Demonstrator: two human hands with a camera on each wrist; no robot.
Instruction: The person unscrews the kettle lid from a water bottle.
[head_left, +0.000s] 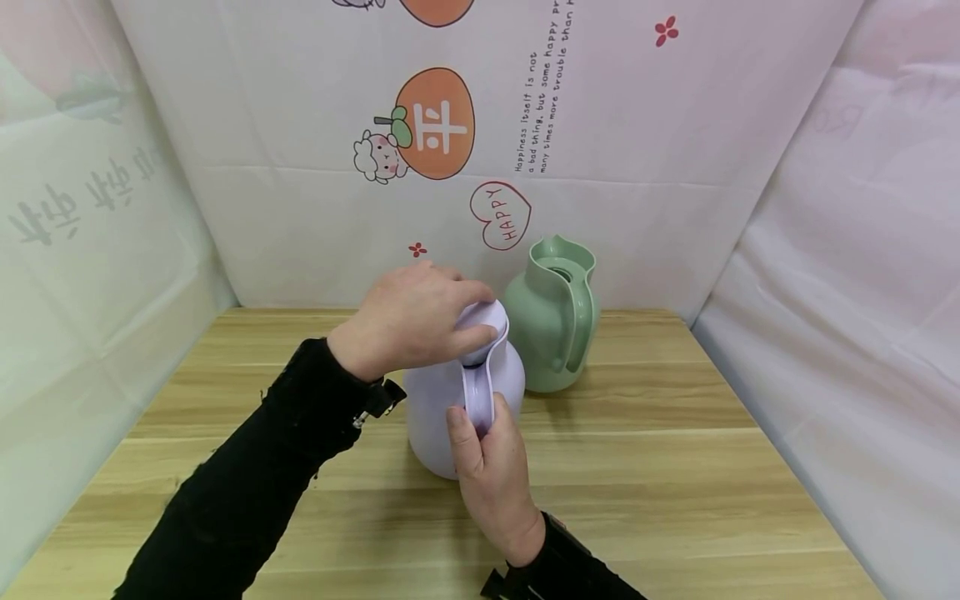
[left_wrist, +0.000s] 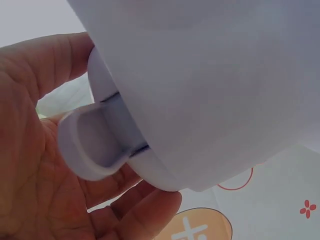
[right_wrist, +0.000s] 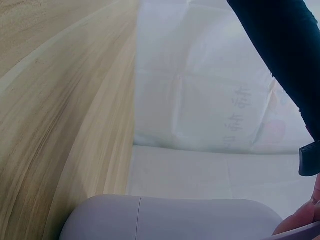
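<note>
A lavender vacuum jug (head_left: 437, 421) stands on the wooden table in the head view. My left hand (head_left: 416, 321) reaches over its top and grips the round lid (head_left: 483, 321) by its sides. In the left wrist view, thumb and fingers curl round the lid (left_wrist: 102, 75), and a tab (left_wrist: 92, 142) juts from it towards the palm. Lower down, my right hand (head_left: 495, 475) holds the jug's handle (head_left: 477, 392). The right wrist view catches only the jug's side (right_wrist: 200, 217) along its bottom edge; whether the lid is seated or loose I cannot tell.
Just behind and right of the lavender jug stands a green jug (head_left: 536, 337), its handle facing forward and its top showing a dark opening. Printed white cloth (head_left: 600, 225) hangs behind the wooden table (head_left: 637, 467) and along both sides.
</note>
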